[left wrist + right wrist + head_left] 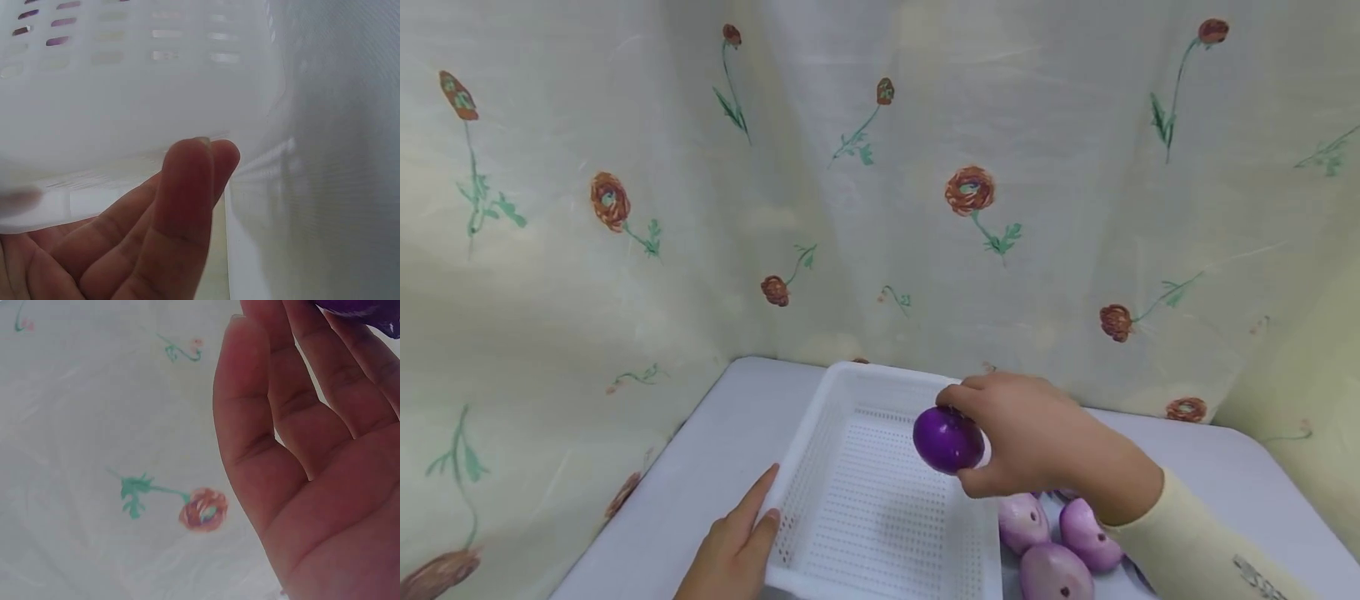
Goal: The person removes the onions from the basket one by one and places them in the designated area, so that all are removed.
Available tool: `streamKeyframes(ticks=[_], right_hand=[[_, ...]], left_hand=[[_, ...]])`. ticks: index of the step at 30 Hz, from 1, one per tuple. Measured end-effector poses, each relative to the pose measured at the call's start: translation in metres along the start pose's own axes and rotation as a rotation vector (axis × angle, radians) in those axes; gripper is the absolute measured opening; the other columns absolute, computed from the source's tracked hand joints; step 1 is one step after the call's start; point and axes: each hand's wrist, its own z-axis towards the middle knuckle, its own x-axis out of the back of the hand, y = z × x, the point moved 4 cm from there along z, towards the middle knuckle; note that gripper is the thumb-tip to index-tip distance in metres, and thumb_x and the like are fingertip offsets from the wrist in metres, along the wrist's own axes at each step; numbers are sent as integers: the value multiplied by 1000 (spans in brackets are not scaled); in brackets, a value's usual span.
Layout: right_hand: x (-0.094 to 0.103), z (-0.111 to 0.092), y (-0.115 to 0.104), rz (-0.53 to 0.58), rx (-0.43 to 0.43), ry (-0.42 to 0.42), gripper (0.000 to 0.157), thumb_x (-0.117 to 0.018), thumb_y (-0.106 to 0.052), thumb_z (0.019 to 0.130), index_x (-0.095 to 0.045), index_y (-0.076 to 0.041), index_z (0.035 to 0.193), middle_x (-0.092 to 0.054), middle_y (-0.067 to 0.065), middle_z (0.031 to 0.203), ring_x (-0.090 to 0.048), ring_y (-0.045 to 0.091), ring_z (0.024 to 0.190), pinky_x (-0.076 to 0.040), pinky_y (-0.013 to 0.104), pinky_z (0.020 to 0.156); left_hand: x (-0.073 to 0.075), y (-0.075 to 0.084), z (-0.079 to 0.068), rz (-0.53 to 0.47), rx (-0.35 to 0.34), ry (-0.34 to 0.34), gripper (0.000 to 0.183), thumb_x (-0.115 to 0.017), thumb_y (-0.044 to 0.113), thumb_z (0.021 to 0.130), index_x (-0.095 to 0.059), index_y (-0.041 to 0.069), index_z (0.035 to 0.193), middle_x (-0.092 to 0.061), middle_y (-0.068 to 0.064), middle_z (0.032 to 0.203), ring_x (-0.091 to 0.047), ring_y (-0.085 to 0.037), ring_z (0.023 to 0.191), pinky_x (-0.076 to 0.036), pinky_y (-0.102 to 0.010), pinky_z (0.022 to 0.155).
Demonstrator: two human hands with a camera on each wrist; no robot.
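Observation:
My right hand [1018, 433] holds a glossy dark-purple onion [947, 439] between thumb and fingers, above the right part of a white plastic basket [831, 392]. In the right wrist view the onion [359, 309] shows only at the top edge, by the fingers of the right hand [312, 437]. My left hand [733, 542] grips the near left rim of the basket, thumb on one side and fingers on the other. The left wrist view shows that hand [150, 225] close up at the basket's smooth white edge [125, 112].
Several paler purple onions [1056, 573] lie on the white table [760, 408] just right of the basket, partly hidden by the right forearm. The basket has perforated walls and floor. A flower-printed curtain [865, 208] hangs behind and beside the table.

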Motion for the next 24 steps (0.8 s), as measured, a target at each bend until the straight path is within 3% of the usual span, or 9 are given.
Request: streamKeyframes(ticks=[6, 8, 13, 15, 21, 24], right_hand=[[10, -49, 2, -52, -11, 90, 70, -88, -50, 67, -70, -25, 131, -65, -21, 114, -61, 5, 99, -55, 37, 84], [13, -66, 1, -79, -36, 118, 73, -88, -56, 69, -70, -25, 133, -66, -20, 117, -62, 6, 103, -55, 39, 87], [13, -107, 6, -111, -145, 131, 72, -89, -53, 69, -70, -27, 134, -66, -18, 122, -64, 8, 109, -57, 41, 88], [8, -122, 12, -92, -213, 87, 73, -90, -53, 70, -69, -29, 136, -65, -18, 124, -65, 10, 111, -58, 43, 89], [-22, -166, 40, -14, -406, -83, 89, -83, -76, 71, -65, -27, 144, -68, -4, 130, -67, 26, 114, -59, 54, 85], [-38, -187, 53, -1, -440, -118, 99, -75, -88, 68, -64, -26, 144, -68, 1, 131, -67, 31, 116, -59, 57, 84]], left_hand=[[-1, -1, -1, -1, 18, -11, 53, -49, 21, 111, -41, 13, 163, -64, -20, 141, -68, -28, 114, -50, -64, 99], [0, -1, -1, -3, 31, -11, 53, -49, 21, 111, -42, 13, 163, -64, -20, 140, -69, -26, 110, -52, -63, 95], [1, 0, 0, -9, 48, -15, 54, -49, 21, 111, -41, 13, 163, -63, -21, 142, -69, -25, 106, -54, -62, 91], [1, 0, 0, -7, 54, -16, 54, -49, 21, 111, -41, 14, 164, -63, -21, 142, -69, -26, 107, -54, -61, 91], [1, 0, 0, 9, 66, -12, 54, -49, 21, 111, -40, 13, 164, -62, -21, 144, -67, -29, 113, -52, -63, 94], [0, 0, 0, 7, 65, -14, 55, -49, 21, 111, -40, 12, 164, -62, -22, 144, -66, -31, 115, -51, -65, 95]])
